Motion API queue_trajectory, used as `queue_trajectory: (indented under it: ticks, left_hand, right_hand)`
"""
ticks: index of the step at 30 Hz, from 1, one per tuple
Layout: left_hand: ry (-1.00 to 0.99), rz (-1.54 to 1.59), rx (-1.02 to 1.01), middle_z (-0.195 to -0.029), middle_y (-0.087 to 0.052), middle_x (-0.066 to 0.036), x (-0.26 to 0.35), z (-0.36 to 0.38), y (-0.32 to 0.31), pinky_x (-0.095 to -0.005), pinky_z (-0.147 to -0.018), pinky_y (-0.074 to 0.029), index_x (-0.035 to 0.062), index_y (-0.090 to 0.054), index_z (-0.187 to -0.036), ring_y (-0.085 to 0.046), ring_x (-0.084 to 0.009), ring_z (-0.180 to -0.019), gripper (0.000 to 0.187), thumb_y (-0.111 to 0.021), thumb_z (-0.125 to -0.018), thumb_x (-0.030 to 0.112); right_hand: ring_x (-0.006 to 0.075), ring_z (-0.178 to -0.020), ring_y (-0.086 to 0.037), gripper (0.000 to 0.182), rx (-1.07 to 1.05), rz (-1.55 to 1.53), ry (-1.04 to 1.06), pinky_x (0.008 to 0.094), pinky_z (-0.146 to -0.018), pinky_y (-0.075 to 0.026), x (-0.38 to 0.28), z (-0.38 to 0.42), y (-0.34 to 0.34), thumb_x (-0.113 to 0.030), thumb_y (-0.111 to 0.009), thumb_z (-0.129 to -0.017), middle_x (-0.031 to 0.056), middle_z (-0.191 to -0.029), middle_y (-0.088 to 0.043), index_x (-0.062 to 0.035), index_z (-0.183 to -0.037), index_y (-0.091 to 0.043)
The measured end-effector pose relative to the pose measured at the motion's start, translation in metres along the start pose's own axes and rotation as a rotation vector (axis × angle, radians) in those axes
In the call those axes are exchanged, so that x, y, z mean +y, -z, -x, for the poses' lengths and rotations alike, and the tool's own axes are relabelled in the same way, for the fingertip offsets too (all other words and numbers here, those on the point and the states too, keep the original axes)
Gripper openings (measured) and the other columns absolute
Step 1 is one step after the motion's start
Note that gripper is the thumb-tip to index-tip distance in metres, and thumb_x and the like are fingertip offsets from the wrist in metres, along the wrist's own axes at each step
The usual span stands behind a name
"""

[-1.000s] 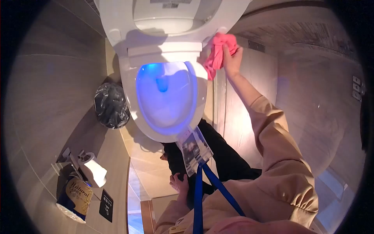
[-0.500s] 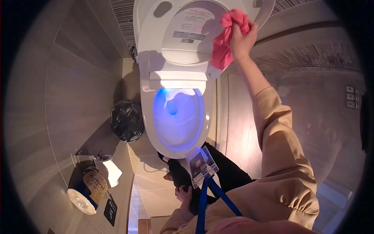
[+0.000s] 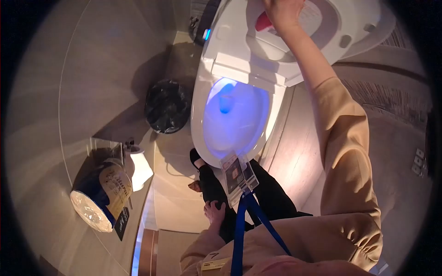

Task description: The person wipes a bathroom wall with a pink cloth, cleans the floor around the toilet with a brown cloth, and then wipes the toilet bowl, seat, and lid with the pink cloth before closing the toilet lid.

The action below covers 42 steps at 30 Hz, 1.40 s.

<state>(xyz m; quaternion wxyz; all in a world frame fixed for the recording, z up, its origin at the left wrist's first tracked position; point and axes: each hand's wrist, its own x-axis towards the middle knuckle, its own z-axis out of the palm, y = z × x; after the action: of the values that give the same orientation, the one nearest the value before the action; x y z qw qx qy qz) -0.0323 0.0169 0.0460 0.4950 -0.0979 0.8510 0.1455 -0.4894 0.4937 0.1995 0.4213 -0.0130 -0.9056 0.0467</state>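
Note:
At the top of the view my right hand (image 3: 284, 14) grips a pink cloth (image 3: 264, 22) against the raised seat and lid (image 3: 329, 27) of a white toilet; most of the cloth is hidden behind the hand. Below, the toilet bowl (image 3: 235, 122) stands uncovered and glows blue inside. My left hand (image 3: 214, 212) rests on my knee, its fingers spread over the black trousers, with nothing in it.
A black-lined bin (image 3: 168, 108) stands left of the toilet. On the left wall are a paper roll (image 3: 140, 170) and a blue tissue pack (image 3: 102, 193). A card holder (image 3: 237, 174) on a blue lanyard hangs before the bowl.
The view has shifted and tilted, so the toilet appears further right. My right hand has moved with the cloth from the side of the raised seat and lid onto them. My left hand stays on the knee.

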Motion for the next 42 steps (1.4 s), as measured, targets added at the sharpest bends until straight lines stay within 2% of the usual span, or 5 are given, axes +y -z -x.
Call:
queue_trajectory:
  ticks: [3, 13, 20, 35, 42]
  left_hand:
    - [-0.009, 0.015, -0.04, -0.125, -0.04, -0.012, 0.01, -0.001, 0.011, -0.0466, -0.096, -0.029, 0.015, -0.056, -0.101, -0.033, -0.0323, -0.119, 0.04, -0.065, -0.071, 0.039]
    - [-0.018, 0.042, 0.068, -0.118, -0.047, -0.008, -0.007, -0.005, -0.017, -0.0431, -0.094, -0.031, 0.0143, -0.059, -0.092, -0.039, -0.0288, -0.114, 0.031, -0.064, -0.071, 0.035]
    - [-0.062, 0.032, 0.024, -0.115, -0.049, -0.007, -0.006, -0.003, -0.011, -0.0424, -0.093, -0.031, 0.0145, -0.059, -0.09, -0.041, -0.028, -0.112, 0.027, -0.064, -0.071, 0.033]
    - [0.023, 0.044, 0.081, -0.108, -0.053, -0.004, 0.007, -0.014, -0.003, -0.0402, -0.092, -0.032, 0.0139, -0.06, -0.085, -0.044, -0.025, -0.108, 0.023, -0.064, -0.071, 0.032]
    - [0.058, 0.083, 0.083, -0.106, -0.053, -0.003, 0.007, -0.012, 0.007, -0.0406, -0.09, -0.033, 0.0139, -0.059, -0.084, -0.044, -0.025, -0.108, 0.022, -0.063, -0.072, 0.032]
  right_hand:
    - [0.0257, -0.08, -0.056, 0.035, -0.402, 0.084, 0.298, 0.035, -0.07, -0.045, -0.018, 0.055, -0.021, -0.004, -0.065, -0.061, 0.0064, -0.09, -0.059, -0.0093, -0.094, -0.056]
    - [0.0216, -0.082, -0.054, 0.026, -0.714, -0.075, 0.22, 0.0339, -0.072, -0.043, -0.034, 0.199, -0.067, -0.007, -0.062, -0.062, 0.002, -0.094, -0.058, -0.01, -0.088, -0.059]
    - [0.0232, -0.093, -0.053, 0.028, -0.534, -0.112, 0.537, 0.0349, -0.077, -0.042, -0.031, 0.115, -0.034, -0.011, -0.058, -0.068, 0.0026, -0.102, -0.057, -0.0124, -0.096, -0.059]
    - [0.0168, -0.099, -0.047, 0.022, -0.922, 0.311, 0.584, 0.0373, -0.083, -0.035, -0.081, 0.204, -0.091, -0.019, -0.049, -0.078, -0.0005, -0.1, -0.058, -0.0149, -0.095, -0.063]
    - [0.0185, -0.098, -0.053, 0.02, -1.442, 0.555, 0.57, 0.037, -0.081, -0.039, -0.121, 0.168, -0.093, -0.018, -0.049, -0.081, 0.0019, -0.098, -0.063, -0.0154, -0.092, -0.066]
